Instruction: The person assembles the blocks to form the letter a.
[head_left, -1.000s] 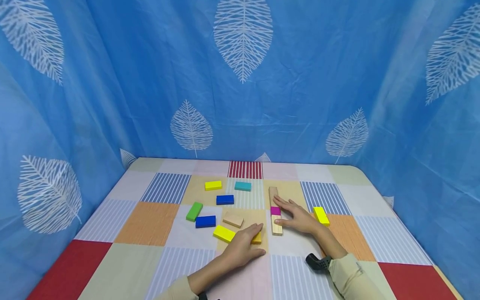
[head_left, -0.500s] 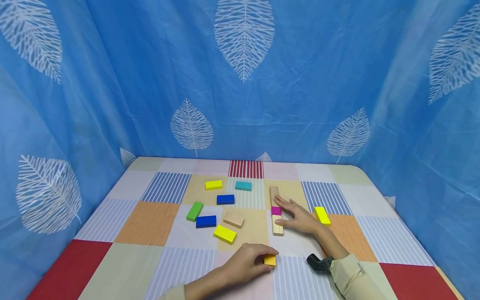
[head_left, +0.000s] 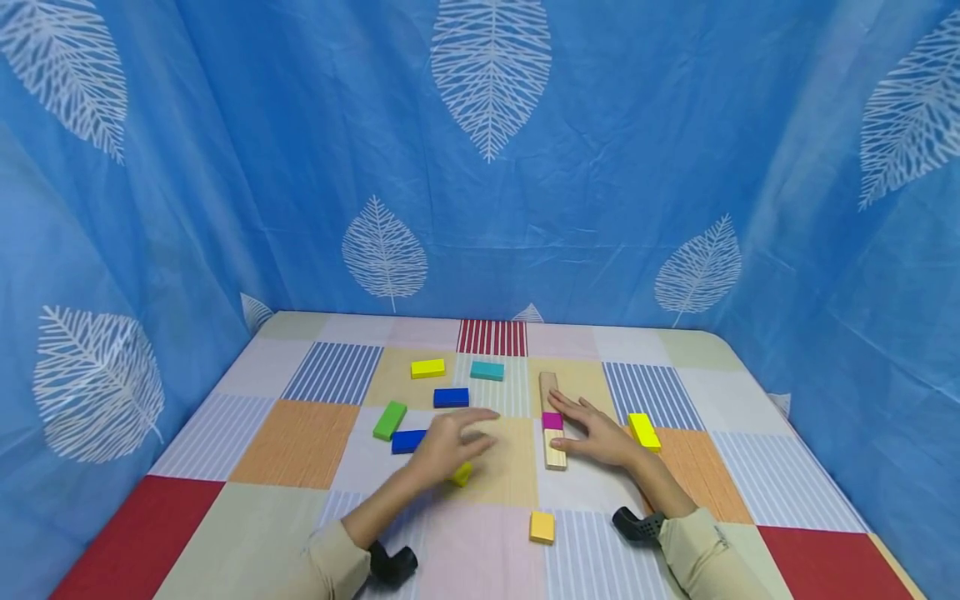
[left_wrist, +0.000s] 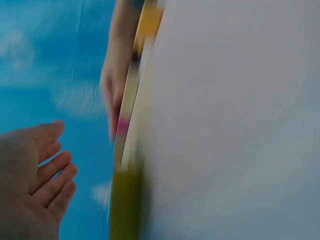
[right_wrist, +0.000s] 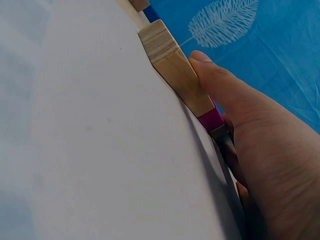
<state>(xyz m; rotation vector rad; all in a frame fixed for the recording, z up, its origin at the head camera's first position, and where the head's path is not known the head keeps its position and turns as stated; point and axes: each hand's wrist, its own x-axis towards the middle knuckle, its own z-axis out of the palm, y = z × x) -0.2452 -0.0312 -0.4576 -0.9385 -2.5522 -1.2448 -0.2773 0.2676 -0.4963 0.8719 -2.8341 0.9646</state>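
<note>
My left hand hovers over the left group of blocks with its fingers spread and nothing between them; the left wrist view also shows this empty hand. Partly under it lies a yellow block. My right hand rests along a straight row: a plain wooden block at the far end, a magenta piece in the middle and another plain wooden block nearest me. Its thumb touches the near block. By itself near the front lies a yellow-orange block.
Around the left hand are a green block, two blue blocks, one farther back, a yellow block and a teal block. Another yellow block lies right of the right hand. Blue curtains enclose the patchwork-covered table.
The left hand brought the yellow-orange block toward the front, let it go there, then moved back up and left over the other blocks. The right hand stayed on the row.
</note>
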